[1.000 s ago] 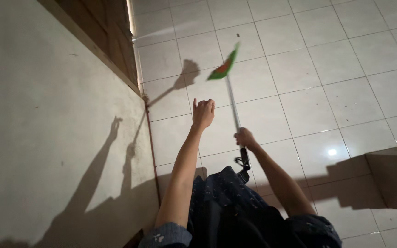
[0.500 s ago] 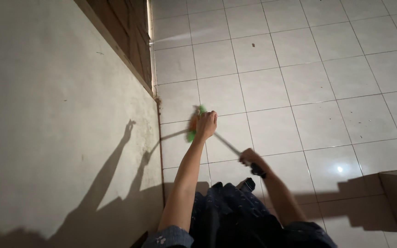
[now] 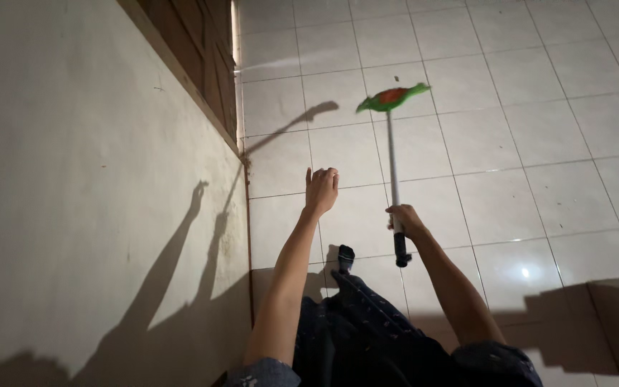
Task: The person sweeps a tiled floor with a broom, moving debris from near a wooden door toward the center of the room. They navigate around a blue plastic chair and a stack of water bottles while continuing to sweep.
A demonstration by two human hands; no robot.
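I see my right hand gripping a smooth, pale metal-looking pole, black and matt-looking below my fist, with a green and red plastic-looking head beyond it. The floor tiles look glossy; the wall matt, the door frame wooden.

Pale square floor tiles meet a plain cream wall beside a brown wooden door frame, harshly lit with long shadows.
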